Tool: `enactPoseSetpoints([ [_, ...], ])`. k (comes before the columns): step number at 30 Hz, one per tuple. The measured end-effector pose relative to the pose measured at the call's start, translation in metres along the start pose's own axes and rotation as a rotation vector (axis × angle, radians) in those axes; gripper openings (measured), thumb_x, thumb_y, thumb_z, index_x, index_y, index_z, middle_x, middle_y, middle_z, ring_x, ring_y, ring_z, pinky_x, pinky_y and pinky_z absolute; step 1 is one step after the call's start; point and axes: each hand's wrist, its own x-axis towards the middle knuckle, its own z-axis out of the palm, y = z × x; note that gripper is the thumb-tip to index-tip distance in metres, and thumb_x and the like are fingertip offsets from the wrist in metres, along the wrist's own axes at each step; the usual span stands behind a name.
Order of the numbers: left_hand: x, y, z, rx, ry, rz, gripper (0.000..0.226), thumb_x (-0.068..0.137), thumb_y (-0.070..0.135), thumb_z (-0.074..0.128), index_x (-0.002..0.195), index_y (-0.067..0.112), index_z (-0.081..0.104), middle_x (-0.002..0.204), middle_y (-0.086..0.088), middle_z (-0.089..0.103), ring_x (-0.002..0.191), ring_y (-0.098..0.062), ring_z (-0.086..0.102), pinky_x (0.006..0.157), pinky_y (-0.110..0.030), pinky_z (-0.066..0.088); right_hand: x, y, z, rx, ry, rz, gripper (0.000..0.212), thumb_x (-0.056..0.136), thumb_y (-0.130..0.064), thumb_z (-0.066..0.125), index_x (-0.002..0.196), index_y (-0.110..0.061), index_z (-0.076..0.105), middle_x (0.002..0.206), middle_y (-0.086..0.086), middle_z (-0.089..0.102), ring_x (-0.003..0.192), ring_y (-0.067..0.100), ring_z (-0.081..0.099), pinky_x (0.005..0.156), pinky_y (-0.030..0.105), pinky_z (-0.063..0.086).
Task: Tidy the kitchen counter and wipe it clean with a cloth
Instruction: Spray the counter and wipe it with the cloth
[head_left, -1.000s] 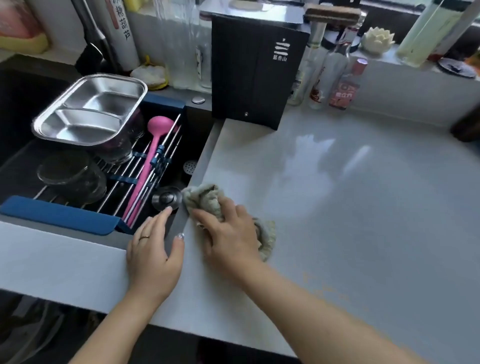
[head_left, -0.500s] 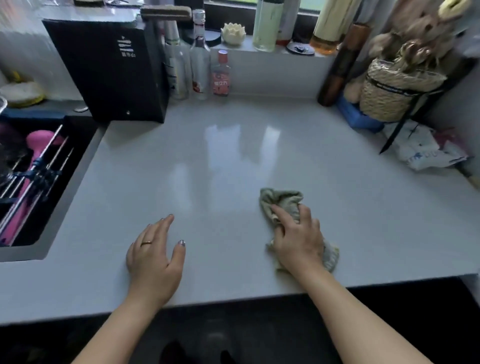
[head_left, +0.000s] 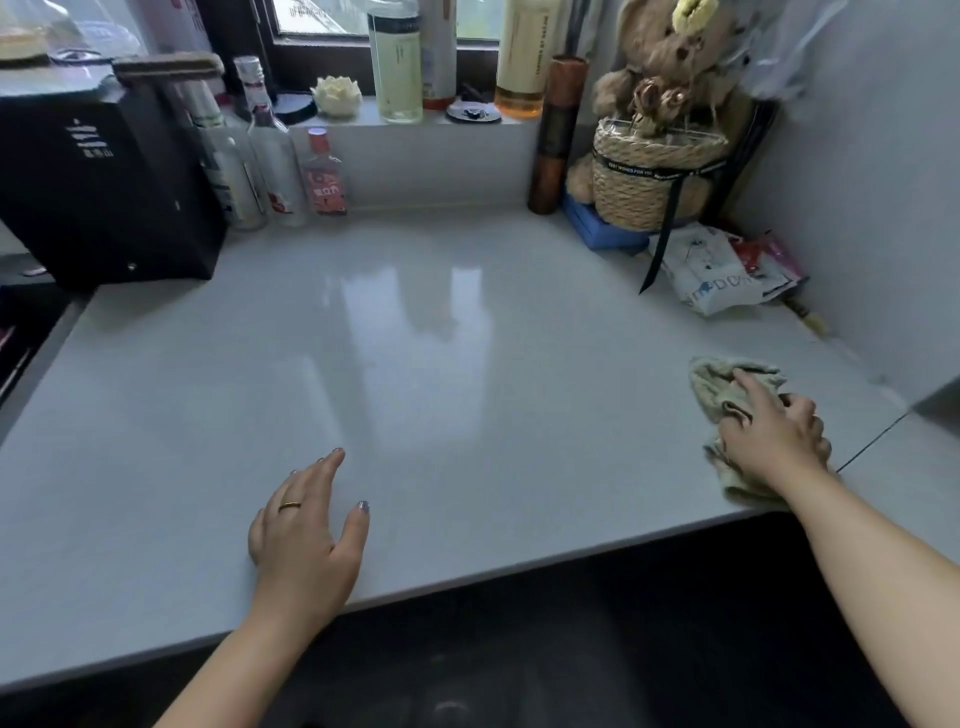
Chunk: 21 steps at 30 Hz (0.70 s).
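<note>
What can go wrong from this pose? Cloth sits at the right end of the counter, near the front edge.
1. The cloth, bunched under the right hand, has its near corner at the front edge of the counter; it could slide off.
2. A stroke toward the back wall may shove the plastic packets or snag the black ribbon hanging from the woven basket, possibly tipping it.
</note>
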Motion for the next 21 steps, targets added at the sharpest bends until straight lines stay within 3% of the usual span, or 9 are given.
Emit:
enactPoseSetpoints([
  [4, 0.002, -0.004, -0.002, 0.001, 0.02, -0.036, 0.051, 0.085, 0.018, 0.055, 0.134, 0.018, 0.039, 0.141, -0.01, 0.044, 0.135, -0.031, 0.031, 0.11, -0.048, 0.019, 0.008, 0.001, -0.005, 0.014, -0.057, -0.028, 0.056, 0.082, -0.054, 0.047, 0.134, -0.04, 0.034, 0.139, 0.02, 0.03, 0.126, 0.04, 0.032, 0.106, 0.049, 0.027],
  [11, -0.006, -0.034, -0.02, 0.035, 0.073, -0.109, 0.055, 0.084, 0.02, 0.057, 0.135, 0.017, 0.037, 0.143, -0.009, 0.041, 0.134, -0.029, 0.031, 0.11, -0.045, 0.021, -0.033, -0.033, 0.015, 0.039, 0.079, -0.02, 0.058, 0.079, -0.047, 0.033, 0.134, -0.03, 0.039, 0.128, 0.027, 0.034, 0.114, 0.044, 0.037, 0.098, 0.051, 0.034],
  [16, -0.007, -0.069, -0.041, 0.018, 0.104, -0.141, 0.056, 0.082, 0.018, 0.059, 0.134, 0.015, 0.039, 0.141, -0.011, 0.043, 0.133, -0.031, 0.033, 0.109, -0.048, 0.024, -0.111, -0.1, 0.04, 0.073, 0.053, -0.202, 0.048, 0.087, -0.033, 0.048, 0.134, -0.027, 0.041, 0.124, 0.026, 0.036, 0.111, 0.042, 0.037, 0.096, 0.049, 0.034],
  [21, -0.013, -0.116, -0.076, 0.011, 0.167, -0.187, 0.056, 0.082, 0.027, 0.055, 0.135, 0.016, 0.038, 0.142, -0.011, 0.042, 0.134, -0.031, 0.031, 0.11, -0.05, 0.022, -0.213, -0.197, 0.07, -0.047, -0.101, -0.446, 0.052, 0.089, -0.044, 0.039, 0.139, -0.036, 0.028, 0.13, 0.013, 0.033, 0.113, 0.032, 0.037, 0.093, 0.042, 0.036],
])
